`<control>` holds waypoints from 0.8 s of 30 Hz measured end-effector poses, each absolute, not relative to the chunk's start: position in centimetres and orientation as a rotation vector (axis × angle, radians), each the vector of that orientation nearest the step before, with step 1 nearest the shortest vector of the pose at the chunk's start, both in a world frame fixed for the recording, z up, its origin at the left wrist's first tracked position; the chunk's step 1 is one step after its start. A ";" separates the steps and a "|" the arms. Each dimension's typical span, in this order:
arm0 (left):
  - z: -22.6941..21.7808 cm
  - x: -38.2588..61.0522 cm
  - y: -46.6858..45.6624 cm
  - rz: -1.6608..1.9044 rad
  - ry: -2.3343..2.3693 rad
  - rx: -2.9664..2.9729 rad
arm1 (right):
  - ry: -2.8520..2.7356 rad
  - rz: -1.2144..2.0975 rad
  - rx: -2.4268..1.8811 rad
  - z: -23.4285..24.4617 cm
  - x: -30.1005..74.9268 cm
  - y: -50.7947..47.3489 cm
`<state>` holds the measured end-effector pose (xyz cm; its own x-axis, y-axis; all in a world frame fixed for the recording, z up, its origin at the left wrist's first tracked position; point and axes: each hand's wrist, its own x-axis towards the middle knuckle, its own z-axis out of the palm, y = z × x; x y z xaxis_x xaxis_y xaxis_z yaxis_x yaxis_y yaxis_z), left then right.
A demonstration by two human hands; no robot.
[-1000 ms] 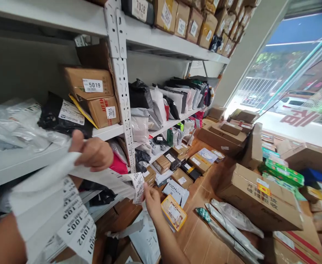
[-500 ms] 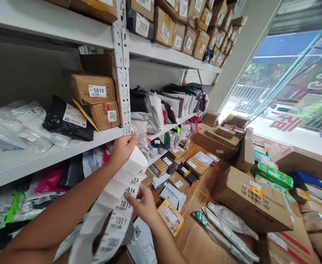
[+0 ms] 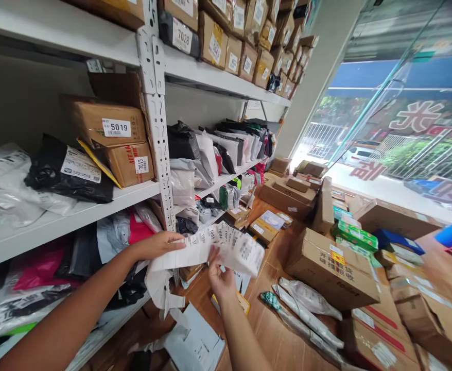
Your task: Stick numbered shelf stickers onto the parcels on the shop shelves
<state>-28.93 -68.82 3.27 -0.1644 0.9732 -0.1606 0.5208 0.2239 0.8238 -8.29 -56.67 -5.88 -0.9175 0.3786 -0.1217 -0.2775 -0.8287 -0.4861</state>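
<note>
A long folded strip of white number labels (image 3: 195, 253) stretches between my two hands in front of the shelf post. My left hand (image 3: 158, 245) pinches it near its left part, where a loose tail hangs down and curls. My right hand (image 3: 220, 273) grips the lower edge farther right, fingers closed on the paper. Beyond that hand the strip's right end is smeared by motion. Printed numbers and barcodes run along the upper edge. Below the hanging tail, a pale grey mailer bag (image 3: 195, 337) lies low down.
White metal shelves (image 3: 75, 214) hold bagged parcels and labelled cartons (image 3: 116, 129) on the left. On the wooden floor (image 3: 266, 330) lie long wrapped parcels (image 3: 307, 304), a big carton (image 3: 332, 265) and more boxes. A window (image 3: 365, 129) is at the right.
The label strip has swung from hanging steeply to lying nearly level, its far end now to the right. My left hand has come down. The view has turned slightly right.
</note>
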 end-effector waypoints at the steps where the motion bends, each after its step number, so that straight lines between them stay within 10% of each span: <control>1: 2.8 -29.0 -68.7 0.777 1.787 1.364 | -0.643 2.686 -0.310 -6.2 -8.4 -56.7; 10: 1.2 -27.3 -68.3 1.143 1.870 1.218 | -0.480 2.534 -0.556 -6.5 -8.5 -57.0; 24: 7.7 -30.0 -66.7 1.960 1.925 0.898 | -1.047 2.006 -0.319 6.5 -3.0 -48.3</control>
<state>-29.99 -66.74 7.73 -0.7785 0.5762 0.2488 0.2383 -0.0953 0.9665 -2.98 -48.31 6.51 -0.6231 0.7688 0.1435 -0.5574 -0.3078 -0.7711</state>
